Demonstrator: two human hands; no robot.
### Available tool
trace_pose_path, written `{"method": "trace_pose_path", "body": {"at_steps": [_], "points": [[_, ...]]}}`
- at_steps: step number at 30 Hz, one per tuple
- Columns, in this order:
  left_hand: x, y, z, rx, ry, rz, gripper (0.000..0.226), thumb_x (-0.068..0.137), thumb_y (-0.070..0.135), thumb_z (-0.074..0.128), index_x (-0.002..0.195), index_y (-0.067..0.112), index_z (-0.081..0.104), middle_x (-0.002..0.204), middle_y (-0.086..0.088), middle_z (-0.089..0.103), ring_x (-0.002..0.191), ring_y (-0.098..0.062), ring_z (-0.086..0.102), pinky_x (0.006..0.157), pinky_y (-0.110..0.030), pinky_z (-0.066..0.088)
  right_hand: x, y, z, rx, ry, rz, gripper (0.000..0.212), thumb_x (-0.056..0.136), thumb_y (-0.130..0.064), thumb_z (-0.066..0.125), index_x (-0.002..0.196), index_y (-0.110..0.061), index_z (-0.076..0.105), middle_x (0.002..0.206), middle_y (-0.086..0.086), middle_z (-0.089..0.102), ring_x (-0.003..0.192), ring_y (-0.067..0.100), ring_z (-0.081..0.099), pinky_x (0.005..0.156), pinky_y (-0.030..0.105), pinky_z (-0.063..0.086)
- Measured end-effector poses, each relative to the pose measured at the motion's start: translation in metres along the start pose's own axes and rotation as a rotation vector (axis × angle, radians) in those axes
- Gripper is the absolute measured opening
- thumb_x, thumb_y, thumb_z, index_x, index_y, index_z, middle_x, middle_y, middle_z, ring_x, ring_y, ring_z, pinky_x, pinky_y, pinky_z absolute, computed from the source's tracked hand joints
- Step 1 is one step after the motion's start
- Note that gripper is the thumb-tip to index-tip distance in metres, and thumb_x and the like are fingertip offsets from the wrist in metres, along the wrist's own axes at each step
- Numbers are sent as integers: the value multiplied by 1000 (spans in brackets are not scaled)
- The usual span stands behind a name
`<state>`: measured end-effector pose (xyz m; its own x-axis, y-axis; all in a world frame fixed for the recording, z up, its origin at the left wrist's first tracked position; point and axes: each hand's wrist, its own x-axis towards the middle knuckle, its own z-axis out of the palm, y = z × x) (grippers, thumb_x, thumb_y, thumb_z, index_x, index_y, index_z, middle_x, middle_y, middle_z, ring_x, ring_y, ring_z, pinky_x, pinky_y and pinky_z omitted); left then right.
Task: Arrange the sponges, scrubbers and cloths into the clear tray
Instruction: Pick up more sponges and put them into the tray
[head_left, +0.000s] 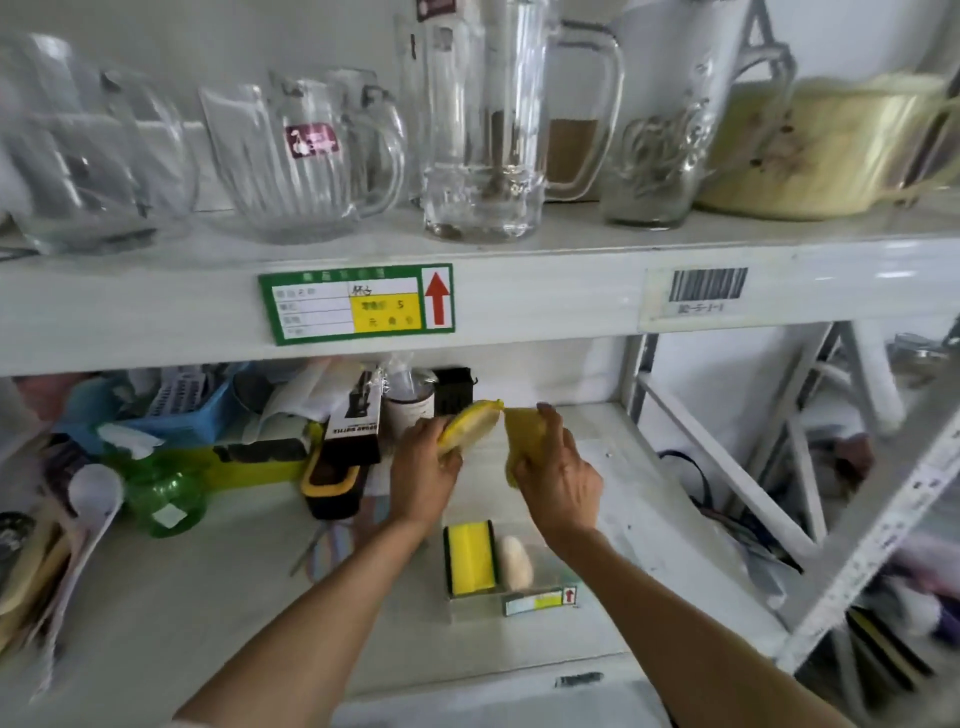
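On the lower shelf stands the clear tray (558, 577), with a yellow sponge with dark edges (470, 557) on edge in its left part and a pale oval scrubber (515, 562) beside it. Above and behind the tray, my left hand (423, 467) grips a folded yellow cloth with a pale inner side (470, 425). My right hand (558, 480) holds a second yellow cloth (524, 423). The two cloths nearly touch at their upper tips. A small label with a red arrow (540, 601) sits on the tray's front.
Left of my hands lie a black box (353, 415), a yellow-and-black tool (332, 483), a green plastic bottle (163, 493) and a blue basket (176, 410). Glass mugs (306, 156) and pitchers (483, 119) line the upper shelf. The white rack frame (727, 457) runs along the right.
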<state>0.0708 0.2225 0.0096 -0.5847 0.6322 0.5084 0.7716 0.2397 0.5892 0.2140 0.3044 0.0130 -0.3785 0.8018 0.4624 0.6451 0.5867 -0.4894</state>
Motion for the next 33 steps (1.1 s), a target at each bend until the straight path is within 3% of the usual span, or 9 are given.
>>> {"method": "trace_pose_path", "body": {"at_steps": [5,7,10,13,16,20,24,28,33], "points": [[8,5,22,150,-54,85,43,68,4,69,107,21,67,100,-6,70,94,-32,59,82,-38,48,-3,63,-17,-30,10,109,43,88,-30,55,127,-21,40,114,11,61,77,42,65,55,34,36],[10,3,27,162,-63,136,46,69,-1,67,109,23,68,105,-2,68,97,-28,56,86,-28,38,-5,84,-22,-40,13,142,38,90,-32,53,123,-21,40,113,13,61,78,42,65,57,38,43],[13,-1,31,133,-83,179,52,65,-13,62,107,18,71,109,-4,67,98,-29,56,85,-18,31,-10,108,-29,-42,17,178,34,91,-34,53,119,-20,39,111,15,62,79,41,65,63,43,52],[14,-5,35,112,-107,159,55,65,-18,60,109,12,70,120,-11,60,112,-31,54,97,-19,30,-13,124,-34,-118,1,211,34,91,-33,52,119,-18,39,108,14,63,78,39,65,60,38,45],[12,-6,35,85,-129,163,48,68,-10,71,112,9,67,128,-14,52,122,-28,50,102,-15,28,-15,132,-33,-145,-33,219,34,90,-32,53,118,-17,41,105,13,63,76,37,66,58,35,41],[11,-10,33,50,-155,164,50,65,19,86,111,10,67,130,-13,50,119,-22,52,100,-19,35,-19,133,-31,-189,-99,219,33,90,-32,51,118,-19,41,106,10,59,79,36,66,59,35,44],[8,-17,37,35,-186,160,35,71,20,83,99,2,70,131,-13,50,114,-4,45,94,-1,29,-24,133,-25,-185,-157,199,32,91,-31,50,117,-20,36,104,10,56,76,36,66,63,43,55],[9,-24,42,93,-209,133,26,81,0,62,106,1,68,139,-11,45,128,-22,49,99,-16,32,-27,131,-18,-198,-187,185,34,92,-32,51,116,-17,32,102,10,56,74,35,66,63,43,56],[15,-35,40,108,-286,192,34,78,-8,58,109,6,63,141,-12,40,129,-23,46,94,-17,34,-31,132,-16,-235,-218,200,32,93,-33,50,114,-17,32,101,9,57,78,34,67,63,42,55]]}}
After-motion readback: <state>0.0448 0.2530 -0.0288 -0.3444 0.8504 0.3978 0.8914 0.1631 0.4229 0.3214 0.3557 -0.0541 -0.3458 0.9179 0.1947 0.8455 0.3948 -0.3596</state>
